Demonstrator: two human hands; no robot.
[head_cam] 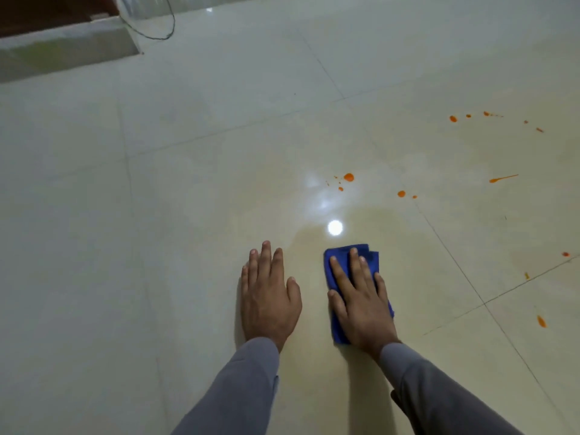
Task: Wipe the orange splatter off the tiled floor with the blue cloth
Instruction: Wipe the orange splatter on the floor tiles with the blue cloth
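a folded blue cloth (pixel 351 271) lies pinned flat under the right hand (pixel 361 302), fingers spread; the left hand (pixel 268 296) rests open-palmed beside it. orange splatter (pixel 348 177) dots the tiled floor (pixel 157 215) ahead and right, bare tiles leftward.

Both arms wear long grey sleeves (pixel 439 390) reaching the wrists; both hands are bare, ringless.

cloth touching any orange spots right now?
No: the blue cloth lies flat under the right hand on clean tile, and the nearest orange drops sit well ahead of it.
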